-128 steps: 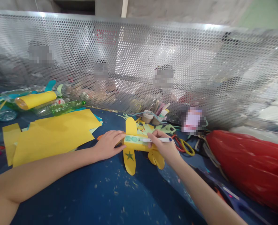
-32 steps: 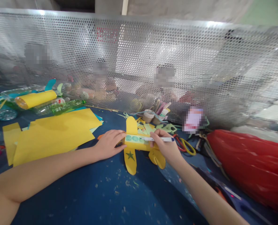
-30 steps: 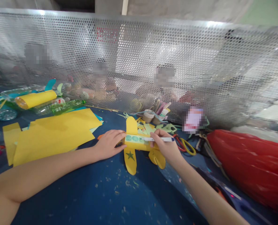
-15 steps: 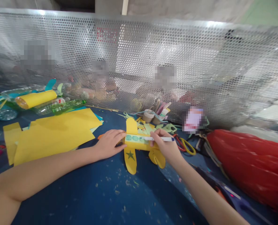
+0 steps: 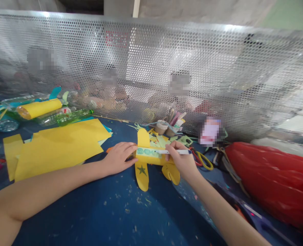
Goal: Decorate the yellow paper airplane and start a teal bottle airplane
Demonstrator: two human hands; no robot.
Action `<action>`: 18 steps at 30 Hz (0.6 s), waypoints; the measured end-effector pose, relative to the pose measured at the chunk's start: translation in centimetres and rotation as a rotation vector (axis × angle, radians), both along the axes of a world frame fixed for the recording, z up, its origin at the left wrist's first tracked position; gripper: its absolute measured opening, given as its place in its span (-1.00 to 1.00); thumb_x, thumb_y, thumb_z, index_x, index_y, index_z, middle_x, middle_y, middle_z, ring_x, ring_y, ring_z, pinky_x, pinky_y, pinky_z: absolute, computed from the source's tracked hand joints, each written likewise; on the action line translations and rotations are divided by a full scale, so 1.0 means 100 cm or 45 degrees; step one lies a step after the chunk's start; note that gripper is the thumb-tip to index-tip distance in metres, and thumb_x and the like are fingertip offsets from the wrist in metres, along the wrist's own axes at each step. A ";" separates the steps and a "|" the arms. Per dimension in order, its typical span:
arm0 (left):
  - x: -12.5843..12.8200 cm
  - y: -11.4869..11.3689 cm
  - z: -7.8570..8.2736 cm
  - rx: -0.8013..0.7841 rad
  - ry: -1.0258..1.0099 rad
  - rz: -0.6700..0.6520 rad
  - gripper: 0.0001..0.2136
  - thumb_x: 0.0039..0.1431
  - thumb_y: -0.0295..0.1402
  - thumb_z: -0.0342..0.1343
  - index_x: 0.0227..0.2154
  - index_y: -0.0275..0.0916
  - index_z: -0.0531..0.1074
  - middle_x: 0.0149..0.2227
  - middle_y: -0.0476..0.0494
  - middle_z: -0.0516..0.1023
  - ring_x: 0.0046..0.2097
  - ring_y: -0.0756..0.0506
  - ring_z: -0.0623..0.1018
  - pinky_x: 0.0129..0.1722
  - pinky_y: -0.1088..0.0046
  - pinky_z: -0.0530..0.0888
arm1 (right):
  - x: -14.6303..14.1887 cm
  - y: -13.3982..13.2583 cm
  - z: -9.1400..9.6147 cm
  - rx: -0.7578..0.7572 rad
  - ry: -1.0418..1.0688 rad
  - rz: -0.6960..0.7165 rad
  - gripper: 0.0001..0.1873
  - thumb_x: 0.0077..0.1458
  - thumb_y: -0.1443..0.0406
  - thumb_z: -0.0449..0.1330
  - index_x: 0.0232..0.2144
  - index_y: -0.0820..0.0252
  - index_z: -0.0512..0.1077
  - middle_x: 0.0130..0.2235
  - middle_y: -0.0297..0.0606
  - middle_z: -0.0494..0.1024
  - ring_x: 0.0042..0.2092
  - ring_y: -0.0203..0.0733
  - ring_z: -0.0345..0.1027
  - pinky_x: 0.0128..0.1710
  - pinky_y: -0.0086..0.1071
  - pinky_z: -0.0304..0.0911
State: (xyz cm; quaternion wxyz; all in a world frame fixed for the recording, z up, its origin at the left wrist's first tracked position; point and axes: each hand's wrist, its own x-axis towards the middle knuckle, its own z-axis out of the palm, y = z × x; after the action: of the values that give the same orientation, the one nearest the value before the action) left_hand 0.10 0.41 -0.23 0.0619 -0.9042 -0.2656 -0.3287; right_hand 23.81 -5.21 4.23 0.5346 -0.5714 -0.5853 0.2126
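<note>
A yellow paper airplane lies on the blue table, with a green star on its near wing and a pale strip of green circles along its body. My left hand rests curled against the plane's left end and holds it down. My right hand pinches a white marker with a blue cap, whose tip points left onto the pale strip.
Yellow paper sheets lie to the left, with a yellow tube and plastic bottles behind them. Scissors with red and yellow handles and a red plastic bag sit right. A perforated metal screen closes off the back; people sit behind it.
My right hand and the marker have crept slightly right along the strip. The left hand and the plane stay where they were.
</note>
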 end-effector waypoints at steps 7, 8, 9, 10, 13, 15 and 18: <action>0.000 0.000 0.000 -0.021 0.003 0.003 -0.67 0.21 -0.18 -0.02 -0.03 -0.23 0.30 0.02 -0.19 0.43 0.02 -0.18 0.41 0.02 0.18 0.36 | 0.002 0.002 -0.002 -0.033 -0.009 0.039 -0.68 0.02 0.17 0.15 -0.67 0.12 0.21 -0.70 -0.41 0.39 -0.60 -0.32 0.15 -0.52 -0.43 0.06; 0.000 0.000 0.000 -0.023 0.004 0.002 -0.67 0.21 -0.17 -0.02 -0.03 -0.23 0.30 0.02 -0.19 0.42 0.02 -0.18 0.41 0.02 0.18 0.36 | 0.001 0.002 -0.002 -0.032 -0.003 0.033 -0.68 0.02 0.18 0.15 -0.67 0.12 0.21 -0.71 -0.41 0.39 -0.61 -0.32 0.14 -0.52 -0.43 0.06; 0.000 0.000 0.000 -0.024 0.006 0.001 -0.67 0.21 -0.17 -0.02 -0.03 -0.23 0.30 0.02 -0.20 0.42 0.02 -0.18 0.41 0.02 0.18 0.36 | 0.001 0.001 -0.002 -0.029 0.004 0.022 -0.68 0.02 0.18 0.15 -0.67 0.12 0.20 -0.72 -0.42 0.38 -0.61 -0.32 0.13 -0.53 -0.43 0.06; 0.000 0.000 0.000 -0.025 0.009 0.001 -0.66 0.21 -0.17 -0.01 -0.03 -0.23 0.30 0.02 -0.20 0.42 0.02 -0.18 0.41 0.02 0.18 0.36 | 0.000 0.001 -0.001 -0.024 0.010 0.009 -0.68 0.02 0.18 0.15 -0.67 0.11 0.20 -0.72 -0.42 0.37 -0.61 -0.32 0.14 -0.53 -0.43 0.06; 0.000 0.000 0.000 -0.020 0.017 0.004 -0.66 0.21 -0.17 -0.01 -0.03 -0.24 0.30 0.02 -0.20 0.43 0.02 -0.18 0.41 0.01 0.19 0.37 | -0.001 0.000 0.000 -0.018 -0.003 -0.005 -0.69 0.02 0.17 0.15 -0.66 0.11 0.20 -0.70 -0.41 0.39 -0.60 -0.31 0.16 -0.52 -0.42 0.07; 0.000 0.000 0.001 -0.012 0.016 0.004 -0.66 0.21 -0.18 -0.01 -0.03 -0.24 0.30 0.02 -0.20 0.43 0.02 -0.18 0.42 0.01 0.20 0.37 | -0.001 0.000 0.000 -0.032 -0.022 0.018 -0.68 0.02 0.16 0.15 -0.65 0.11 0.21 -0.69 -0.39 0.41 -0.59 -0.30 0.16 -0.52 -0.42 0.07; 0.000 -0.001 0.001 -0.009 0.012 0.002 -0.67 0.22 -0.18 -0.02 -0.03 -0.24 0.30 0.02 -0.19 0.43 0.02 -0.18 0.42 0.01 0.20 0.37 | -0.001 0.000 0.000 -0.045 -0.015 0.020 -0.67 0.02 0.16 0.15 -0.67 0.11 0.19 -0.70 -0.40 0.39 -0.61 -0.31 0.14 -0.53 -0.42 0.06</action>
State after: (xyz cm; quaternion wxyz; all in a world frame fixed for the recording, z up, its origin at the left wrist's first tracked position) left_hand 0.06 0.36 -0.08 0.0602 -0.9058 -0.2673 -0.3233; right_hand 23.69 -5.23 4.21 0.5193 -0.5774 -0.5891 0.2236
